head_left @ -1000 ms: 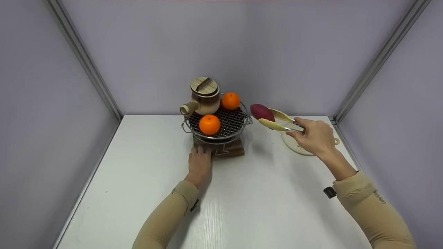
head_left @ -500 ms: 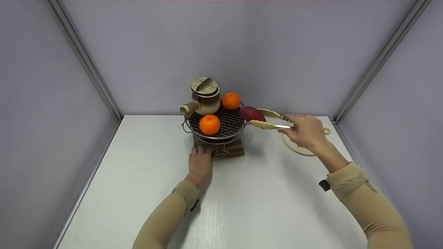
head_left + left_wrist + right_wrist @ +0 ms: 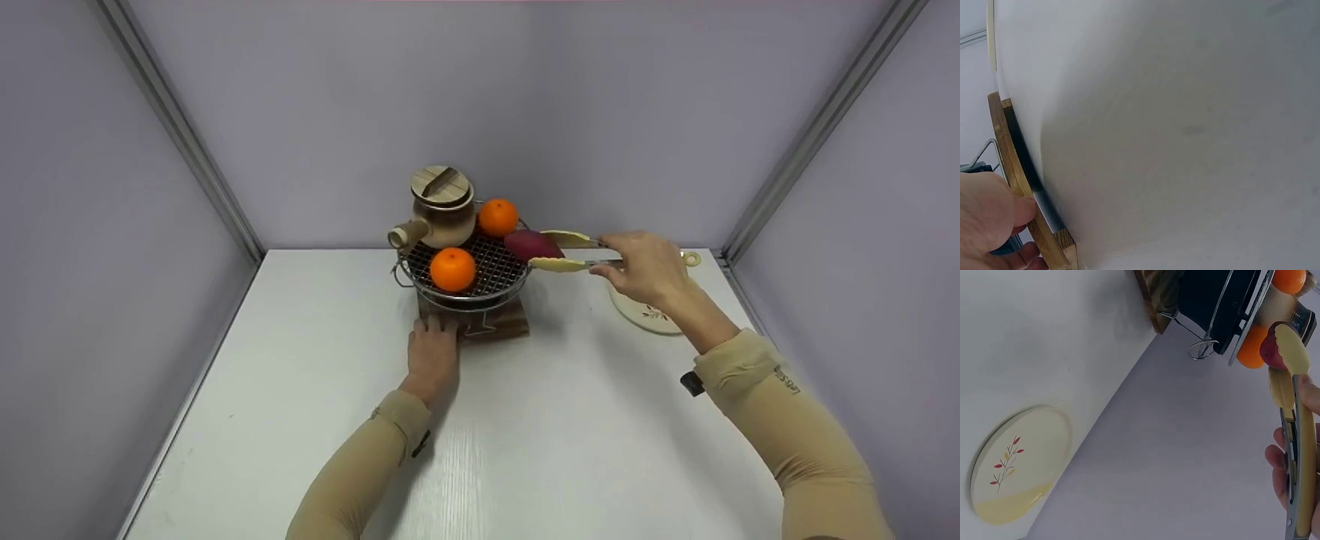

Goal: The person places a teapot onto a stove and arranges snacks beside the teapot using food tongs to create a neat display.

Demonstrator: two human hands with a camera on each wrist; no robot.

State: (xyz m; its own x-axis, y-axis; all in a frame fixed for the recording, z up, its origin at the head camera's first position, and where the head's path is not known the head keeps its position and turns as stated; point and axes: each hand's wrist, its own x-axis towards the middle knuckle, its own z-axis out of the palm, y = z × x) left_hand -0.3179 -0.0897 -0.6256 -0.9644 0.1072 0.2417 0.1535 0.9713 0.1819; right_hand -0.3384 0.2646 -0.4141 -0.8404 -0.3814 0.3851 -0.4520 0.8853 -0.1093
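My right hand [image 3: 646,270] grips a pair of tongs [image 3: 564,265] with cream scalloped tips. Between those tips is a dark red sweet potato [image 3: 529,245], over the right side of the round wire grill [image 3: 491,262]; whether it touches the mesh I cannot tell. Two oranges, a front one [image 3: 453,270] and a rear one [image 3: 499,217], sit on the mesh beside a side-handled teapot [image 3: 450,222] with a wooden lid. At the grill's foot, my left hand [image 3: 433,352] holds the front edge of the wooden board [image 3: 1013,152], thumb and fingers on it.
A cream plate [image 3: 1022,461] with a leaf sprig pattern lies on the white table [image 3: 337,337] at the right, partly under my right forearm in the head view. Grey walls stand behind and on both sides. Wire loop handles [image 3: 1203,349] stick out from the grill.
My right hand has moved left with the tongs, bringing the sweet potato from beside the grill to above its right part. The left hand stays on the board.
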